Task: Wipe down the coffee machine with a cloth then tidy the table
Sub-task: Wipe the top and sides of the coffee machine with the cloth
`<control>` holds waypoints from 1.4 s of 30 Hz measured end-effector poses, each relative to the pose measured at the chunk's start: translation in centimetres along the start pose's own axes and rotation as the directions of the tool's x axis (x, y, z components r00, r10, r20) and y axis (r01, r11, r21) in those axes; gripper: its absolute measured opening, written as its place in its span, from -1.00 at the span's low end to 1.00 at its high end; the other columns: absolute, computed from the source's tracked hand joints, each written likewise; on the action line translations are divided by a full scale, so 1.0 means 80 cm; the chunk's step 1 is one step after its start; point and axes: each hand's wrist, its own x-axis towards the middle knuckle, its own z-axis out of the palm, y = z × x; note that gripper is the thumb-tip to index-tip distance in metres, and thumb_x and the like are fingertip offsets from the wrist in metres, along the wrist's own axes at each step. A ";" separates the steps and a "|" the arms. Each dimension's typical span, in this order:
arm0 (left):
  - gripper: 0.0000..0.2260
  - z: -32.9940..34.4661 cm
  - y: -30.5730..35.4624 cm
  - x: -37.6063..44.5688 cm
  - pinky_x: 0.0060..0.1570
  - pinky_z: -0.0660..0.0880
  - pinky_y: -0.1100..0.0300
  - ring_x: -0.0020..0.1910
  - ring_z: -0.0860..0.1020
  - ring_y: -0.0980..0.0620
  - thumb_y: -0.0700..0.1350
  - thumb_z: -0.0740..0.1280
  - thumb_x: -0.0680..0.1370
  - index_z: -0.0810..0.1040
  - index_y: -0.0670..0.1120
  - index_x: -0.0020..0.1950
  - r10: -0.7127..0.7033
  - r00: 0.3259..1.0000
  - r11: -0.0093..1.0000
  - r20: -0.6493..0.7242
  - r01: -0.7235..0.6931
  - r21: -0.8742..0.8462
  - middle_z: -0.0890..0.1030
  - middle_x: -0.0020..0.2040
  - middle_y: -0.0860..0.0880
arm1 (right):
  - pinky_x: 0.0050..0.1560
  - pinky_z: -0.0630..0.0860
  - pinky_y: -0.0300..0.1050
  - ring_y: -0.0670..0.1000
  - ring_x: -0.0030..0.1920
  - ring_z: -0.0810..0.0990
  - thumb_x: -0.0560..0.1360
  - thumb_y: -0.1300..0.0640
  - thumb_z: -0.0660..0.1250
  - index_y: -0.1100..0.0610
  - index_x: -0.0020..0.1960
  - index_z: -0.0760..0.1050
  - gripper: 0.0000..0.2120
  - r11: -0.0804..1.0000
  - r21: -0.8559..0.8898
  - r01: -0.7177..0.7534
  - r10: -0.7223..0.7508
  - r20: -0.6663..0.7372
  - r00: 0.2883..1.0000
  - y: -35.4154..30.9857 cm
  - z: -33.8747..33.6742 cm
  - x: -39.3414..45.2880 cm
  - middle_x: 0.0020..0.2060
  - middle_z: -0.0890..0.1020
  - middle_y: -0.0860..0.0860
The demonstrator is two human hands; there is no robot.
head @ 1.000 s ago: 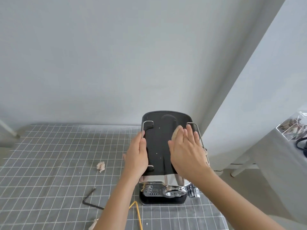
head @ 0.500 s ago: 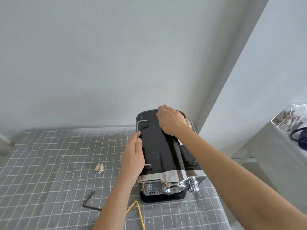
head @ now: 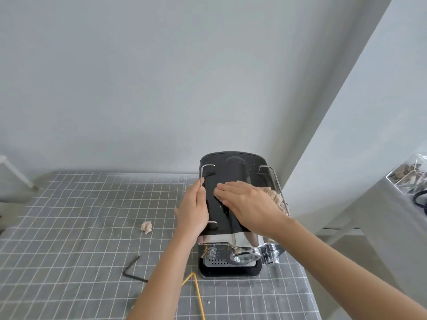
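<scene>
while right hand (head: 248, 205) lies flat hiding most of cloth (head: 276, 197), left hand (head: 193, 210) grips coffee machine (head: 233, 172)

Two bare forearms reaching forward from the lower edge. Left hand (head: 193, 210) set edge-on, thumb uppermost, fingers wrapped out of sight over the left side of the black-topped chrome coffee machine (head: 233, 181). Right hand (head: 247, 204) palm down, fingers straight and together, pointing left, pressing a crumpled beige cloth (head: 276, 197).
</scene>
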 end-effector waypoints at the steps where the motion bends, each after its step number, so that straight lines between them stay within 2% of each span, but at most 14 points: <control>1: -0.64 0.000 0.000 0.000 0.48 0.16 -0.03 0.44 0.30 0.15 -0.02 0.01 0.67 0.35 0.03 0.45 0.003 1.000 1.000 -0.002 -0.003 0.002 0.38 0.44 0.11 | 0.26 0.54 0.02 0.07 0.19 0.64 0.60 0.17 0.26 0.15 0.20 0.62 -0.76 1.000 0.015 0.025 -0.025 0.011 1.000 -0.005 -0.002 -0.008 0.18 0.67 0.02; 6: -0.64 0.001 0.001 0.000 0.48 0.11 -0.12 0.43 0.31 0.14 0.00 0.00 0.67 0.35 0.08 0.44 -0.013 1.000 0.999 -0.002 0.013 0.036 0.39 0.39 0.19 | 0.44 0.34 0.12 0.00 0.33 0.53 0.64 0.07 0.19 0.04 0.33 0.54 -0.69 0.997 0.050 0.065 -0.071 0.130 0.989 -0.019 -0.019 -0.039 0.32 0.57 -0.08; 9: -0.64 0.000 0.005 -0.001 0.48 0.06 -0.17 0.43 0.31 0.11 0.00 -0.01 0.67 0.36 0.11 0.43 -0.025 1.000 0.999 0.006 0.025 0.034 0.40 0.32 0.24 | 0.50 -0.05 0.35 0.05 0.49 0.26 0.62 -0.20 -0.01 -0.14 0.49 0.30 -0.53 0.998 -0.057 -0.010 0.026 0.303 0.953 -0.021 -0.030 -0.054 0.47 0.35 -0.26; 11: -0.64 0.000 0.007 -0.002 0.48 0.05 -0.18 0.44 0.30 0.11 0.00 -0.01 0.67 0.36 0.10 0.43 -0.027 1.000 0.999 0.002 0.026 0.039 0.40 0.36 0.22 | 0.46 -0.12 0.45 0.10 0.54 0.11 0.53 -0.33 -0.10 -0.21 0.51 0.18 -0.42 0.997 -0.073 -0.028 0.054 0.381 0.923 -0.021 -0.034 -0.063 0.50 0.22 -0.33; 16: -0.64 -0.003 0.011 -0.006 0.48 0.05 -0.19 0.46 0.27 0.09 0.01 -0.03 0.67 0.35 0.10 0.44 -0.037 0.999 0.997 -0.002 0.037 0.062 0.36 0.44 0.15 | 0.39 0.23 0.13 0.03 0.37 0.31 0.57 -0.11 0.26 -0.18 0.47 0.29 -0.52 0.992 0.021 0.126 -0.126 0.351 0.928 -0.016 -0.046 -0.087 0.46 0.30 -0.31; 19: -0.63 -0.003 0.014 -0.005 0.48 0.04 -0.19 0.47 0.27 0.09 0.01 -0.03 0.67 0.35 0.10 0.44 -0.052 0.999 0.997 0.002 0.051 0.058 0.36 0.45 0.14 | 0.37 0.25 0.02 -0.03 0.32 0.32 0.63 0.14 0.25 -0.18 0.42 0.35 -0.59 0.982 0.056 0.178 -0.187 0.318 0.930 -0.026 -0.051 -0.101 0.43 0.35 -0.33; 22: -0.63 -0.004 0.010 -0.004 0.48 0.04 -0.18 0.46 0.27 0.08 0.00 -0.02 0.67 0.35 0.08 0.44 -0.054 0.998 0.997 0.007 0.054 0.048 0.36 0.45 0.13 | 0.34 0.27 -0.11 -0.13 0.30 0.34 0.66 0.10 0.17 -0.16 0.33 0.43 -0.71 0.963 0.161 0.215 -0.259 0.342 0.903 -0.029 -0.067 -0.128 0.28 0.47 -0.37; 24: -0.63 -0.004 0.009 -0.002 0.48 0.06 -0.17 0.46 0.28 0.10 0.00 -0.02 0.67 0.34 0.07 0.45 -0.037 0.999 0.998 0.009 0.036 0.052 0.37 0.44 0.13 | 0.34 0.34 -0.23 -0.16 0.26 0.45 0.63 0.15 0.17 -0.10 0.33 0.45 -0.68 0.932 0.359 0.055 -0.140 0.217 0.966 -0.020 -0.099 -0.149 0.16 0.54 -0.35; 26: -0.63 -0.003 0.011 0.000 0.48 0.08 -0.15 0.46 0.28 0.10 -0.01 -0.01 0.67 0.34 0.05 0.45 -0.028 1.000 0.999 0.006 0.028 0.046 0.37 0.44 0.13 | 0.27 0.40 -0.35 -0.13 0.27 0.53 0.58 0.23 0.22 -0.09 0.35 0.47 -0.60 0.918 0.385 -0.095 0.120 -0.043 0.992 0.004 -0.130 -0.164 0.19 0.59 -0.29; 31: -0.63 -0.004 0.006 0.000 0.49 0.12 0.06 0.46 0.27 0.12 -0.03 0.00 0.67 0.32 0.00 0.47 -0.027 0.999 0.999 0.023 0.027 0.023 0.35 0.46 0.10 | 0.06 0.30 -0.60 -0.36 0.10 0.54 0.53 0.25 0.35 0.02 0.30 0.49 -0.63 0.877 0.220 -0.428 0.472 -0.220 0.854 0.048 -0.132 -0.185 -0.05 0.62 -0.33; 33: -0.63 -0.003 0.008 0.001 0.49 0.13 0.07 0.46 0.27 0.11 -0.04 0.00 0.67 0.32 -0.02 0.47 -0.016 1.000 1.000 0.018 0.016 0.027 0.35 0.46 0.08 | 0.03 0.39 -0.40 -0.29 0.02 0.57 0.55 0.23 0.35 0.05 0.28 0.51 -0.69 0.819 0.200 -0.538 0.573 -0.229 0.787 0.067 -0.123 -0.188 -0.11 0.63 -0.24; 35: -0.62 -0.002 0.011 -0.001 0.50 0.12 0.04 0.47 0.27 0.08 -0.06 0.00 0.67 0.32 -0.04 0.48 -0.021 1.000 0.998 0.023 0.019 0.053 0.35 0.47 0.06 | 0.00 0.43 -0.23 -0.18 -0.02 0.63 0.58 0.17 0.28 -0.08 0.24 0.51 -0.72 0.716 0.214 -0.665 0.693 -0.101 0.714 0.085 -0.115 -0.190 -0.18 0.64 -0.28; 38: -0.61 -0.006 0.015 0.001 0.48 0.09 -0.16 0.47 0.28 0.03 -0.04 -0.03 0.67 0.31 0.00 0.48 -0.009 0.999 0.990 0.043 0.003 0.139 0.35 0.46 0.07 | -0.13 0.43 -0.32 -0.13 -0.12 0.61 0.60 0.06 0.22 -0.18 0.09 0.50 -0.83 0.563 0.428 -0.707 0.824 -0.220 0.522 0.110 -0.116 -0.173 -0.26 0.62 -0.26; 42: -0.62 -0.008 0.023 -0.001 0.42 -0.01 -0.34 0.44 0.30 -0.06 -0.05 -0.06 0.67 0.32 0.02 0.45 -0.028 0.999 0.932 0.018 0.020 0.363 0.38 0.44 0.03 | -0.33 0.51 -0.17 -0.05 -0.35 0.63 0.64 -0.05 0.19 0.00 0.16 0.54 -0.78 0.203 0.796 -0.570 0.913 0.057 0.405 0.130 -0.114 -0.128 -0.24 0.64 -0.01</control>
